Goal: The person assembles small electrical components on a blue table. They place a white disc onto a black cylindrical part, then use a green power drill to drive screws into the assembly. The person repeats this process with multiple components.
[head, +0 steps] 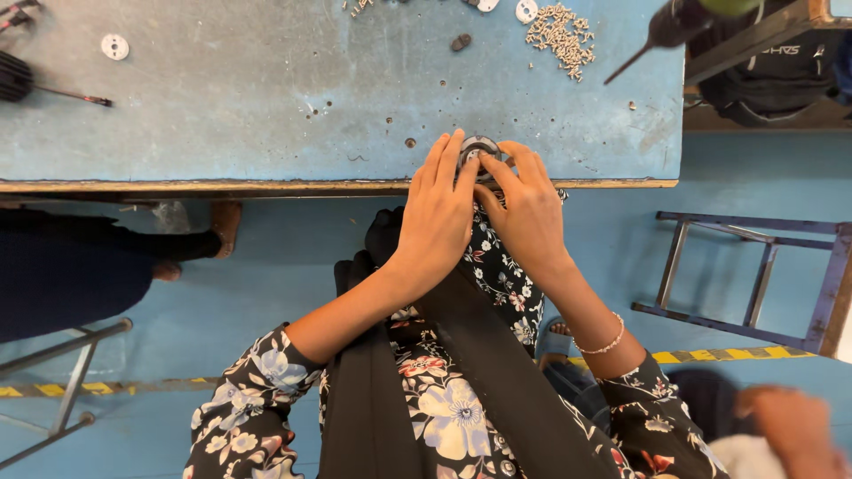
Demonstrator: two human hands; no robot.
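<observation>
At near counter [266, 133] edge, left hand [437, 217] and right hand [530, 213] pinching small round metal part [477, 147]; looking rigid, light (probably slippery), best gripped by rim.

So the small round metal part [477, 147] you're working on is sitting right at the near edge of the blue tabletop [266, 98], just in from the worn wooden lip. It's dark grey with a shinier ring around the top, looking like it's lying flat. You're only seeing a bit of it, since the fingertips of your left hand [437, 213] and right hand [529, 213] are closing over it from both sides and hiding the rest.
</observation>
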